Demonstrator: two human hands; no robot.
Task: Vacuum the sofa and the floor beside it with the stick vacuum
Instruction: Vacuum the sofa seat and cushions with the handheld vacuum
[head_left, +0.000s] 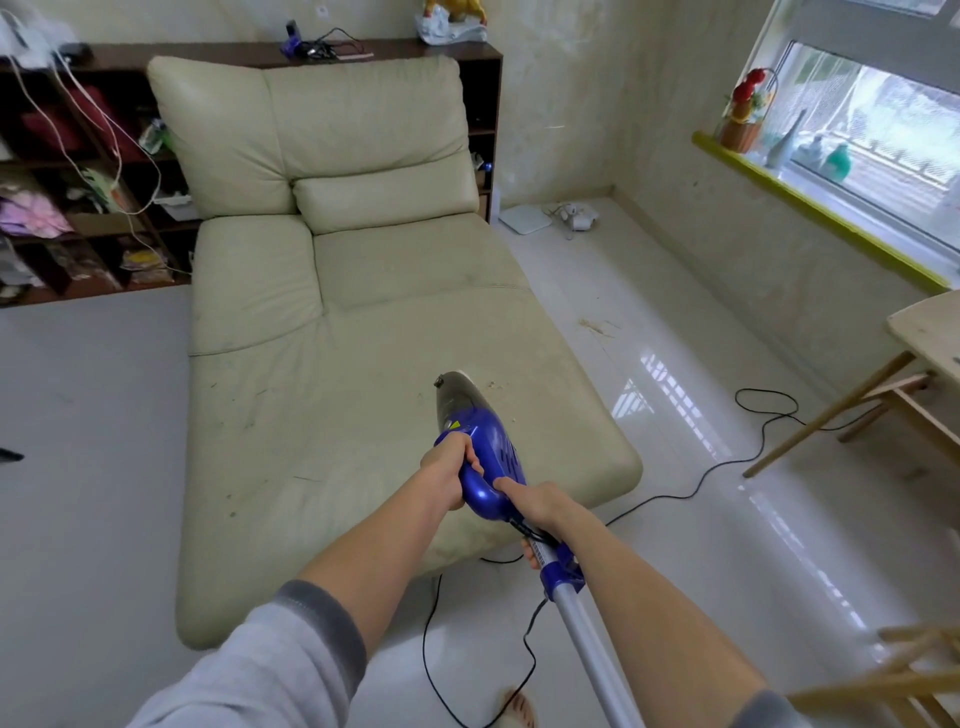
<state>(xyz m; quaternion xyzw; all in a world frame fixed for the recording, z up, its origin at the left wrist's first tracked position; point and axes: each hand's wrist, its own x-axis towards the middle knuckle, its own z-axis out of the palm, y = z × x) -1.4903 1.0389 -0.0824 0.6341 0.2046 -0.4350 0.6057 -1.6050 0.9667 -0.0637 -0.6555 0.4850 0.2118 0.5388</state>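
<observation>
While pointed nose-down on the sofa (363, 322) cushion, blue stick vacuum (480, 447) gripped by left hand (448, 470) around handle, right hand (537, 512) clasping tube just behind; black cord (675, 496) trailing right across floor (675, 364).
</observation>
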